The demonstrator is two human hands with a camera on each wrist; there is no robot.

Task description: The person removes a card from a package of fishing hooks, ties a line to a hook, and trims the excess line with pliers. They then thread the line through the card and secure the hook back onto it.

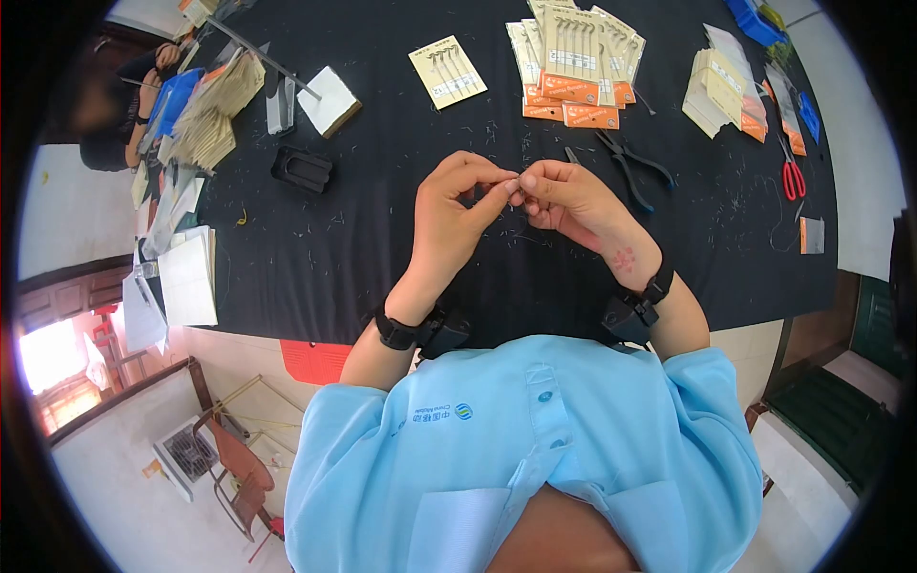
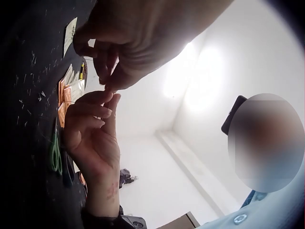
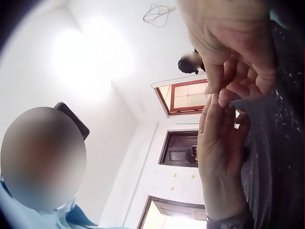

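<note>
My left hand (image 1: 451,215) and right hand (image 1: 578,202) meet above the black cloth, thumbs and index fingers pinching a tiny thin thing at their touching tips. It is mostly hidden by the fingertips; I cannot tell its kind. In the right wrist view, a fine line (image 3: 244,99) runs out from the fingers. Beyond the hands lies a pale card (image 1: 447,73) carrying a row of hooks. Right of that is a pile of similar hook cards (image 1: 573,53) with orange ends. Black-handled pliers (image 1: 634,172) lie beside my right hand, near green-handled scissors (image 2: 55,155).
Red-handled scissors (image 1: 793,178) and more cards (image 1: 712,94) lie at the right. Leftward are a small black tray (image 1: 302,169), a white block (image 1: 330,101) and heaped paper packets (image 1: 205,129). Tiny clippings dot the black cloth (image 1: 373,248). Another person's arm (image 1: 143,105) shows far left.
</note>
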